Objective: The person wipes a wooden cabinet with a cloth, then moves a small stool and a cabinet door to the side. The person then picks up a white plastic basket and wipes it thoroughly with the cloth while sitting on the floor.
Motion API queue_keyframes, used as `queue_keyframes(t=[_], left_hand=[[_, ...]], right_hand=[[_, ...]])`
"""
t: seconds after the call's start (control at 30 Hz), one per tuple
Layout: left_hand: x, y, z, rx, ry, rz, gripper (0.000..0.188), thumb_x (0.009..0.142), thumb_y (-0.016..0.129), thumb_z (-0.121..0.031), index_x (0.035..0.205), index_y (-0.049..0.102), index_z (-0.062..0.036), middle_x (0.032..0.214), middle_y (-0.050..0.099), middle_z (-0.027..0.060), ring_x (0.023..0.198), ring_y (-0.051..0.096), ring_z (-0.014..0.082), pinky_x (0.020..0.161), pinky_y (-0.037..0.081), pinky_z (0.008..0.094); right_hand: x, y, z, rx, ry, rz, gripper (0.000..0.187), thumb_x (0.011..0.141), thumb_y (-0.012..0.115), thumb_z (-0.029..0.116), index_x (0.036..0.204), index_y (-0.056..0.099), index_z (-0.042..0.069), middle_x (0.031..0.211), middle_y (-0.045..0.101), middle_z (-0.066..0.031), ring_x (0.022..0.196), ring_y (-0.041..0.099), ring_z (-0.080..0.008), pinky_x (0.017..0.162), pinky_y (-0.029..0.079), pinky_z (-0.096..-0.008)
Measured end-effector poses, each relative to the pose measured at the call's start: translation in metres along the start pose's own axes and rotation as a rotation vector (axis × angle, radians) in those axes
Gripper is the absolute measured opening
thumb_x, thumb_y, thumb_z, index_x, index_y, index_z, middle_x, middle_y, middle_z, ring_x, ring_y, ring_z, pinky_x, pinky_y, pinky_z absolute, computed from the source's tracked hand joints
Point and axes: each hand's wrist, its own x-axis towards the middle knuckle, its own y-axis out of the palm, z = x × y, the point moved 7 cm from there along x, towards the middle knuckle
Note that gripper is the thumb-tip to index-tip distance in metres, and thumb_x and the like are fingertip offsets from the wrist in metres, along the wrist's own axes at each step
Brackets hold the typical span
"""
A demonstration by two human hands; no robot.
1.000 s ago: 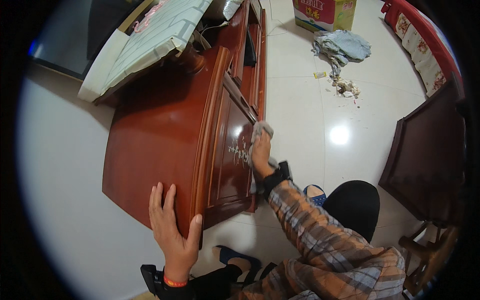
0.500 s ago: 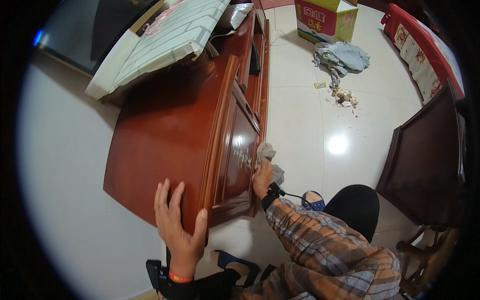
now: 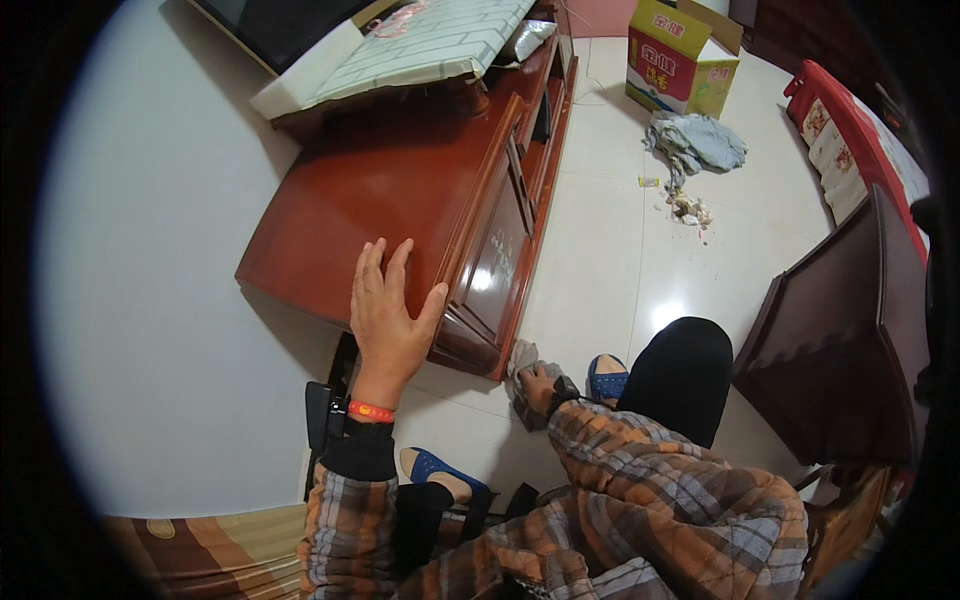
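A long reddish-brown wooden cabinet point(image 3: 340, 230) runs away from me on the left, its glossy door panel point(image 3: 490, 270) facing right. My left hand point(image 3: 390, 325) is open, its fingers spread over the near end of the cabinet's top. A crumpled grey rag point(image 3: 523, 358) is bunched in my right hand point(image 3: 540, 388), low by the cabinet's near front corner. Part of the rag hangs below the fingers, and I cannot tell whether it touches the floor.
A white brick-patterned board point(image 3: 430, 50) lies on the cabinet near a dark screen point(image 3: 270, 25). On the tiled floor are a cardboard box point(image 3: 680, 65), a grey-blue cloth point(image 3: 700, 142) and a small debris pile point(image 3: 688, 208). Dark wooden furniture point(image 3: 840, 320) stands at right.
My right hand has moved the rag off the cabinet's front face, toward me and past its near corner. My left hand stays spread on the near end of the top. The view has shifted.
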Motion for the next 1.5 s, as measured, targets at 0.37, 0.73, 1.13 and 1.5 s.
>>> queue_keyframes(t=[0.37, 0.73, 1.13, 1.5], left_hand=[[-0.002, 0.003, 0.005, -0.003, -0.009, 0.057, 0.072, 0.091, 0.066, -0.046, 0.150, 0.045, -0.0122, 0.157, 0.033, 0.0197, 0.150, 0.024, 0.0364, 0.121, 0.022, 0.0508], [-0.002, 0.002, 0.000, 0.020, -0.026, 0.091, 0.066, 0.092, 0.065, -0.043, 0.148, 0.047, -0.0125, 0.157, 0.034, 0.0191, 0.150, 0.025, 0.0365, 0.120, 0.024, 0.0510], [0.011, -0.003, -0.009, 0.012, -0.034, 0.146, 0.060, 0.083, 0.070, -0.023, 0.137, 0.057, -0.0027, 0.151, 0.043, 0.0258, 0.144, 0.036, 0.0459, 0.117, 0.030, 0.0564], [0.010, -0.002, 0.001, 0.028, -0.143, 0.212, 0.066, 0.084, 0.064, -0.030, 0.142, 0.051, -0.0022, 0.156, 0.037, 0.0238, 0.149, 0.027, 0.0439, 0.121, 0.022, 0.0582]], right_hand=[[0.042, -0.048, -0.051, -0.567, -0.017, 0.106, 0.038, 0.101, 0.045, 0.042, 0.132, 0.065, 0.032, 0.129, 0.063, -0.0105, 0.130, 0.055, -0.0309, 0.108, 0.041, -0.0466], [0.085, -0.070, -0.053, -0.288, 0.163, -0.129, 0.038, 0.099, 0.050, 0.023, 0.134, 0.061, 0.032, 0.124, 0.059, -0.0121, 0.114, 0.060, -0.0353, 0.095, 0.048, -0.0497], [0.111, -0.090, -0.028, -0.274, -0.158, -0.155, 0.038, 0.084, 0.064, 0.007, 0.119, 0.065, 0.019, 0.123, 0.055, -0.0136, 0.115, 0.054, -0.0360, 0.093, 0.044, -0.0487], [0.141, -0.110, -0.044, -0.206, -0.126, -0.366, 0.035, 0.082, 0.064, 0.008, 0.115, 0.066, 0.018, 0.134, 0.055, -0.0139, 0.114, 0.054, -0.0358, 0.092, 0.044, -0.0473]])
